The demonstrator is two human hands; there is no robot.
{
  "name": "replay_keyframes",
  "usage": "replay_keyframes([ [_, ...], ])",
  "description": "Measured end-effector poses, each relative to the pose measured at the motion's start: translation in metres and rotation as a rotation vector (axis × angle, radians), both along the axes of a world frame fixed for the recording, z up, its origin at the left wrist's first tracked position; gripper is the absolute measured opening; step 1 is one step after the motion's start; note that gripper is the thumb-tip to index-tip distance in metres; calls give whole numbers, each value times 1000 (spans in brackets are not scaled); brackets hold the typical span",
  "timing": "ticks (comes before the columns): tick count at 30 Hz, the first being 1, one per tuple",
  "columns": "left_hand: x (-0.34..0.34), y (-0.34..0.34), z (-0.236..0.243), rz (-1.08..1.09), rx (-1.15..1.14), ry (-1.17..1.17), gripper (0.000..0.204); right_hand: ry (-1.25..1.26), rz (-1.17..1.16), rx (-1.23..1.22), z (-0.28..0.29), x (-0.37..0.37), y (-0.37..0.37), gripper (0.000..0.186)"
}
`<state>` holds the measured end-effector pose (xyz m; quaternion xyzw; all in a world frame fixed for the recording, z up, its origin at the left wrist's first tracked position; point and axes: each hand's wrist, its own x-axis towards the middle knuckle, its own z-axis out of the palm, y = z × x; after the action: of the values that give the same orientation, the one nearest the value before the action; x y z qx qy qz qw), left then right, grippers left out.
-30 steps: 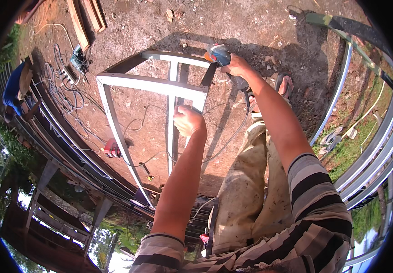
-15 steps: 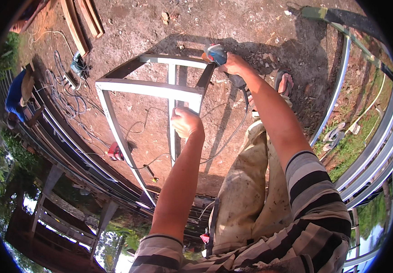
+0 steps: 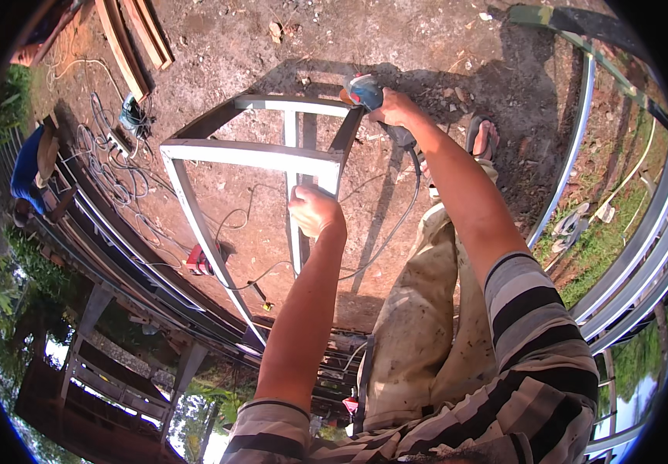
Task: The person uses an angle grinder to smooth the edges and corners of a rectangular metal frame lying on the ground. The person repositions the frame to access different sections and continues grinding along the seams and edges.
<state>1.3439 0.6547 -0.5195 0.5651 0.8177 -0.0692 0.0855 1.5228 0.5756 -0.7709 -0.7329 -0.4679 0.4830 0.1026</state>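
The metal frame (image 3: 249,155) is held over the dirt (image 3: 365,42) by the left hand (image 3: 316,209), and the blue grinder (image 3: 365,92), held by the right hand (image 3: 394,108) at the frame's far corner, could be kicked back (ouch) if snagged.

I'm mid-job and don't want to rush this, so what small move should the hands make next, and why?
Probably ease the power tool slightly along the pale frame: the right hand grips the tool, its orange disc sits at the frame's far right corner, and the left hand steadies the near side. Whether the disc touches is hard to tell.
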Motion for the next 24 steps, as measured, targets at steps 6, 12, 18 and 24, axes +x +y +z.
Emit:
replay_keyframes([
  [6,-2,-2,-12,-28,-14,-32,58,-20,-63,-52,-15,1,-14,57],
  [12,-1,-3,-4,-59,31,-11,57,121,-374,-189,20,1,-14,63],
  [18,1,0,-2,-29,22,-5,56,225,-619,-259,48,0,-22,68],
  [24,10,-2,-1,-7,-20,-48,56,274,-801,-158,48,-9,-44,58],
])
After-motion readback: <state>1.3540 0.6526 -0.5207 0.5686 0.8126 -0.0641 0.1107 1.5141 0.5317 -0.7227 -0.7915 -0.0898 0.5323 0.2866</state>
